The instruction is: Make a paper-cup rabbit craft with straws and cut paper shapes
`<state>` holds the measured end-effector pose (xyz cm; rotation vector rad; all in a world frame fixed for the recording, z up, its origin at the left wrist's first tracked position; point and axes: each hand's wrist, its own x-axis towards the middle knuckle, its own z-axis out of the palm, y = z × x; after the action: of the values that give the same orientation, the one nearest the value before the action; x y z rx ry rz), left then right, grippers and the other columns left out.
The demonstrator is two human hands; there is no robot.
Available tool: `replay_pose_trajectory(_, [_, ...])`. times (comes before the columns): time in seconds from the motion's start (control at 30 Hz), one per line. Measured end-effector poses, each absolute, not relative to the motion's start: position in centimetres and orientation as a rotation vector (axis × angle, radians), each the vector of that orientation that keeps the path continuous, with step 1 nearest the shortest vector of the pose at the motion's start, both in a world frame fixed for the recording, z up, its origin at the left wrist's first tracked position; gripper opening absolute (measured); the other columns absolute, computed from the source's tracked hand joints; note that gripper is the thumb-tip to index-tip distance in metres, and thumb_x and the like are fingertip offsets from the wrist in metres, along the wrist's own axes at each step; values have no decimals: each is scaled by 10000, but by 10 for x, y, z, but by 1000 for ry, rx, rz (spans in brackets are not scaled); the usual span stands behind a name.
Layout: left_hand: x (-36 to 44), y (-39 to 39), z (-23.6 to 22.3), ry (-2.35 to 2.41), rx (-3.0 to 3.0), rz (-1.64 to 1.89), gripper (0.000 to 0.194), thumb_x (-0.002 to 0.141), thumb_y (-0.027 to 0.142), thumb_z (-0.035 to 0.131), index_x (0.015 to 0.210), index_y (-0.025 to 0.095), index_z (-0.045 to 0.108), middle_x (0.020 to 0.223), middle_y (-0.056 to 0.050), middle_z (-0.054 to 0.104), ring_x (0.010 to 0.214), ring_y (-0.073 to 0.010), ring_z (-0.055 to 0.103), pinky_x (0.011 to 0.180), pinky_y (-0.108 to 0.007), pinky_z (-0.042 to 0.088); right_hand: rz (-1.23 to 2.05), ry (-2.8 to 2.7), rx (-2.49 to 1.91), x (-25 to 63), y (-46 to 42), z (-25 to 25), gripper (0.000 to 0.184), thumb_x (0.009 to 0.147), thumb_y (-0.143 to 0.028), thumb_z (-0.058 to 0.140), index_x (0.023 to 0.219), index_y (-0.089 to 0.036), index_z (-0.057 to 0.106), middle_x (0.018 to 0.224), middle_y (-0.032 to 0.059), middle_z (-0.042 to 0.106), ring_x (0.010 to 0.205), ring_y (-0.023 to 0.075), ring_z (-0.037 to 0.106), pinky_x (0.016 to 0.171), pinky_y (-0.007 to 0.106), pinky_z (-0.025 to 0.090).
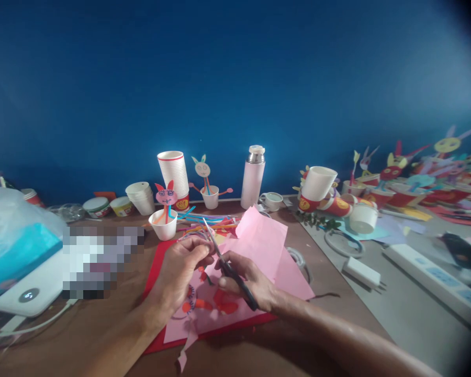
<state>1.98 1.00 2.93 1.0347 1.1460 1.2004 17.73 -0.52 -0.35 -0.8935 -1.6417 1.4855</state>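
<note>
My right hand is closed around the dark handles of a pair of scissors, whose blades point up and away. Close by on the left, my left hand is pinched closed at the blades; whatever lies between its fingertips is too small to make out. Beneath both hands lie sheets of pink paper on a red sheet, with orange-red cut-out pieces among them. A paper cup figure with a pink face stands just beyond my left hand.
Behind are stacked paper cups, a second cup figure, a pink thermos and coloured strips. At right stand several cup figures, a charger and a power strip. A white power bank lies left.
</note>
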Motion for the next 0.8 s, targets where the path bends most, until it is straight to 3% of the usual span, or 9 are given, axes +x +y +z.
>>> replay_pose_trajectory(0.8, [15,9,32,1104,1061,1147,32,643,183,590,640,154,604,636,23,612,586,-116,588,631,-249,467,1420,-1693,-965,179,-5,4,375,664,-455,629,860,-145,549,711,2,539,610,107,484,555,230,404])
